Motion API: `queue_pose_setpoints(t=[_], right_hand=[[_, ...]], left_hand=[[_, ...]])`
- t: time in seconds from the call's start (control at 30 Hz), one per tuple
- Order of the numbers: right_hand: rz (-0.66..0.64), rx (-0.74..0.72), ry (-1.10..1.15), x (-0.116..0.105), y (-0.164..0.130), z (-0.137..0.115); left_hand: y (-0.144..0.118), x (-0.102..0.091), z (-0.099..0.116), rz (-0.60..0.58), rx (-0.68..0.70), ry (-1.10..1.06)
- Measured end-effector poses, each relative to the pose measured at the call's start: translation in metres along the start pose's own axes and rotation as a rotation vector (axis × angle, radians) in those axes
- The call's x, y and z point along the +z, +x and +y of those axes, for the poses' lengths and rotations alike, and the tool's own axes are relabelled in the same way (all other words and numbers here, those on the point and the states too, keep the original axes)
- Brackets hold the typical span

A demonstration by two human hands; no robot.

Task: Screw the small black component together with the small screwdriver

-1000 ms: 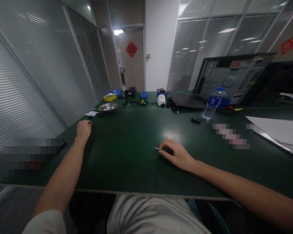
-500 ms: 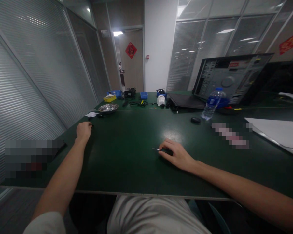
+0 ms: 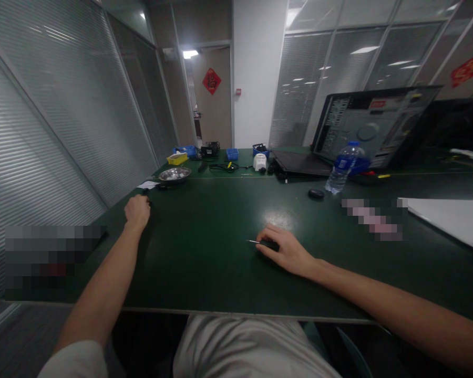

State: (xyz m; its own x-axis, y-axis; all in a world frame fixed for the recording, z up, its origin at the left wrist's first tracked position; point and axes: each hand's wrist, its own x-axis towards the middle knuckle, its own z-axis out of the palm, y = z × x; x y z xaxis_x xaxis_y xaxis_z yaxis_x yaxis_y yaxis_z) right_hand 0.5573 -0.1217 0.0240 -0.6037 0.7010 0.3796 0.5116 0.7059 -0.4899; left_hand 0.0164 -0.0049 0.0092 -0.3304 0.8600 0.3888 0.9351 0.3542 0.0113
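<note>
My right hand [image 3: 287, 251] rests on the green table [image 3: 205, 262], its fingers closed round a small screwdriver [image 3: 269, 244]. The handle is dark, and the thin metal shaft points left. Farther off on the left side, my left hand [image 3: 137, 212] is closed, with a small black object [image 3: 150, 203] just showing at its fingertips. What kind of object it is I cannot make out. Beyond that hand stand a shiny metal dish [image 3: 174, 175] and a white slip of paper [image 3: 147, 185].
A water bottle [image 3: 339, 176] and a black mouse [image 3: 316, 194] stand right of centre. Behind them are an opened computer case [image 3: 372, 126] and a closed laptop [image 3: 301, 164]. Small blue bins [image 3: 232, 154], a yellow tray [image 3: 177, 158] and cables [image 3: 223, 167] line the back. A white sheet [image 3: 449, 218] lies right.
My left hand has shifted slightly, still closed. My right hand keeps the screwdriver in the same place. The white sheet at the far right has moved a little.
</note>
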Motion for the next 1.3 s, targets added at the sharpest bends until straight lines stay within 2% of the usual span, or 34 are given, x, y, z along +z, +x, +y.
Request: queue_pose_setpoints(t=[0.13,0.3,0.4,0.47,0.57,0.63,0.7,0.87,0.97,1.07,1.3], right_hand=[[-0.009,0.003,0.000,0.000,0.000,0.001],[-0.014,0.006,0.006,0.001,0.000,0.002],[-0.015,0.005,0.010,0.001,0.001,0.001],[-0.015,0.004,0.011,0.001,0.001,0.001],[-0.029,0.017,0.012,0.001,0.001,0.001],[-0.046,0.035,0.018,0.001,0.001,0.002],[-0.060,0.060,0.028,0.001,0.001,0.003],[-0.067,0.115,0.023,0.001,0.001,0.002],[-0.062,0.104,-0.022,0.001,0.002,0.001],[-0.057,0.092,-0.066,0.003,0.001,0.002],[-0.026,0.126,-0.069,0.005,0.000,0.002]], left_hand=[[0.002,-0.001,0.000,-0.026,-0.052,-0.073],[0.004,-0.001,-0.004,0.004,-0.121,-0.187],[0.006,-0.004,-0.005,-0.055,-0.134,-0.277],[0.008,-0.008,0.002,-0.124,-0.073,-0.357],[0.010,-0.015,0.026,-0.228,0.060,-0.447],[0.004,-0.022,0.054,-0.324,0.188,-0.524],[-0.011,-0.031,0.088,-0.456,0.389,-0.672],[-0.085,-0.061,0.180,-0.777,0.856,-1.019],[-0.127,-0.074,0.216,-0.846,0.988,-1.115],[-0.146,-0.078,0.229,-0.808,1.014,-1.133],[-0.145,-0.079,0.224,-0.792,1.021,-1.155]])
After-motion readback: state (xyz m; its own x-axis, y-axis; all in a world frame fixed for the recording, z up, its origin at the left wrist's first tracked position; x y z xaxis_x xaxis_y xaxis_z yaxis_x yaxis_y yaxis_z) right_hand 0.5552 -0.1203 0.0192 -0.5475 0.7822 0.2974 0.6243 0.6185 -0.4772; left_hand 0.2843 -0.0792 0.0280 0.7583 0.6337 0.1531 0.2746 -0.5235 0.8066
